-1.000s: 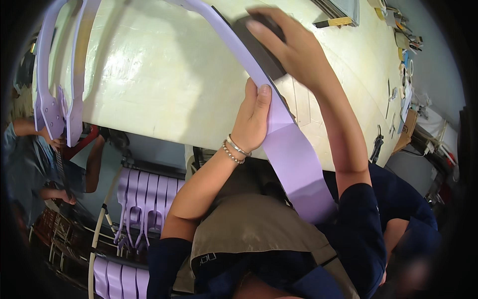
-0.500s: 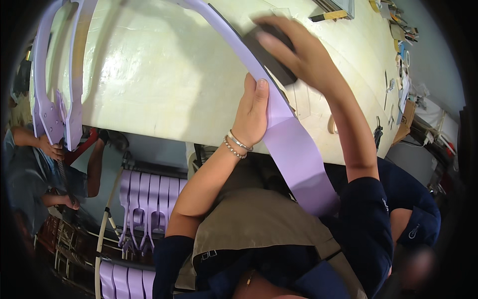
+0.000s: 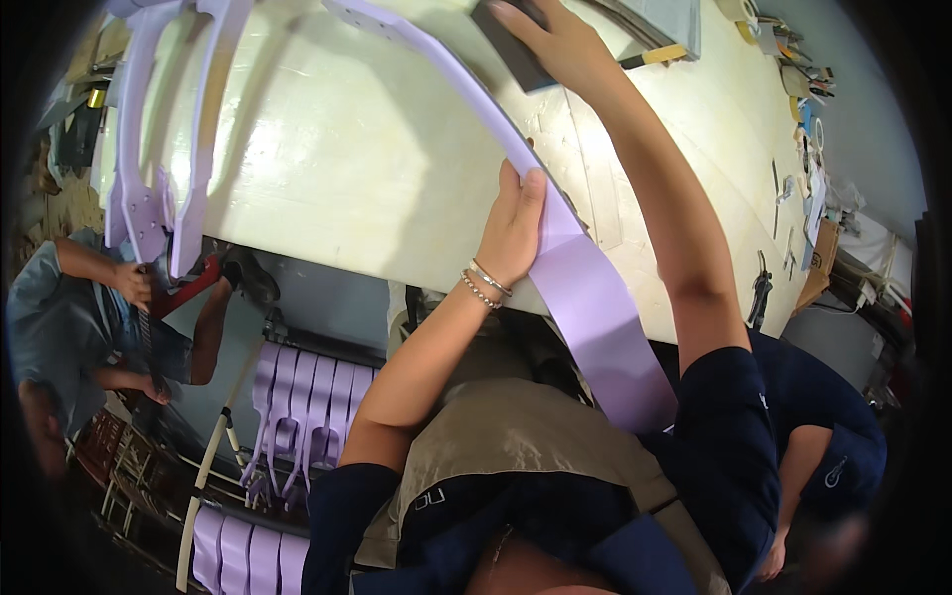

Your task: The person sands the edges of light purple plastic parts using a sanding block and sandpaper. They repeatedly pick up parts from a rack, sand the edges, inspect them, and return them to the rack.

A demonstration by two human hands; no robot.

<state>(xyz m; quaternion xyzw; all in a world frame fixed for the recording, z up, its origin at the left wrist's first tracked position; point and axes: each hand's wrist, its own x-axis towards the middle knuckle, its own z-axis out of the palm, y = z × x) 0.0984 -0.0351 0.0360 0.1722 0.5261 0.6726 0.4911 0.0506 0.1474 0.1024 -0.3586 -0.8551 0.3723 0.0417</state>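
One left hand gripping lilac panel, right hand farther forward, clasping dark block

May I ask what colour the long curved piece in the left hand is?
The curved piece is light purple; head view.

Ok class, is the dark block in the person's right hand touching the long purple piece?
Apart. The head view shows pale tabletop between the dark block, in the right hand, and the long purple piece.
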